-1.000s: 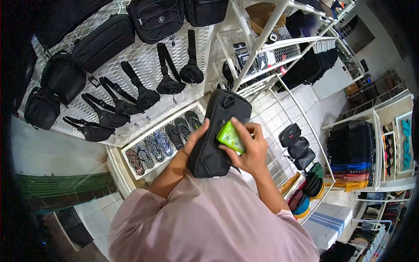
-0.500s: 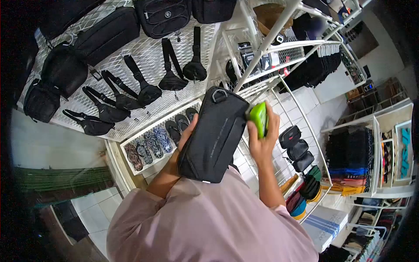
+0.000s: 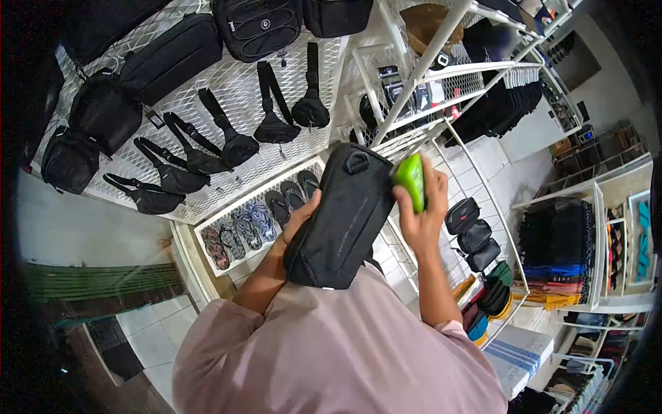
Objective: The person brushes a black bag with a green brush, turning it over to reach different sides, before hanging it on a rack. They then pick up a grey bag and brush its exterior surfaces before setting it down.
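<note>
A black bag with a D-ring tab at its top end is held upright and tilted in front of my chest. My left hand grips its left edge, with the thumb showing and the other fingers hidden behind it. In my right hand is a bright green, palm-sized brush. The brush is at the bag's upper right edge, its dark underside turned towards the bag; whether it touches cannot be made out.
Black waist bags and larger bags hang on a white mesh wall. Patterned sandals lie in a white tray below. To the right stand a white rack with small black pouches, caps, and folded clothes.
The bag has shifted slightly right and its top tilts a little more to the right. My right hand and the green brush have moved slightly, staying near the bag's upper right edge.
</note>
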A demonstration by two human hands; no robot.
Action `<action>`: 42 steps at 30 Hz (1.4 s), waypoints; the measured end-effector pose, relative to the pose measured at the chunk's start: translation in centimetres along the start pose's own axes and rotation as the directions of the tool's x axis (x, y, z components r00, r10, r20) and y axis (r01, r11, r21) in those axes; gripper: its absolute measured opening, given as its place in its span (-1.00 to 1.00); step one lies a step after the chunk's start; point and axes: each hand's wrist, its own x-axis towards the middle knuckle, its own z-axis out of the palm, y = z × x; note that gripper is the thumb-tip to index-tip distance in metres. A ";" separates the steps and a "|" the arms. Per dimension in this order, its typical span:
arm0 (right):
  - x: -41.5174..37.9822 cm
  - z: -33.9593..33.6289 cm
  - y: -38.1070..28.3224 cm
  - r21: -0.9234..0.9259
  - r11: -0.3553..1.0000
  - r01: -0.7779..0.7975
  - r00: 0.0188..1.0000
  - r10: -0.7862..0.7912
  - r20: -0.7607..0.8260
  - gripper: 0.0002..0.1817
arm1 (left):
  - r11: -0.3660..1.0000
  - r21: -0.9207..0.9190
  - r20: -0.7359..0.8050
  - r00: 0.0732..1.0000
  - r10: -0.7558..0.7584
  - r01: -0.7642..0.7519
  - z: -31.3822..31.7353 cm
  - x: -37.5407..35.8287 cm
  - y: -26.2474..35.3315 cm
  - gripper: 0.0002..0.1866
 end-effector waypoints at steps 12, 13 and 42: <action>0.2 0.1 -2.7 -0.209 0.969 0.134 0.991 -0.127 0.045 -0.21 | 0.971 0.239 -0.241 0.970 0.033 0.026 2.3 1.3 -1.2 -0.22; -1.0 0.0 -3.8 -0.151 0.964 0.220 0.969 -0.199 0.145 -0.20 | 0.976 0.216 -0.261 0.964 0.045 0.013 3.0 1.3 -1.3 -0.23; -5.2 -0.6 -3.1 0.149 0.945 0.290 0.871 -0.325 0.367 -0.25 | 0.995 -0.053 -0.098 0.992 0.080 -0.085 0.3 1.6 -1.3 -0.22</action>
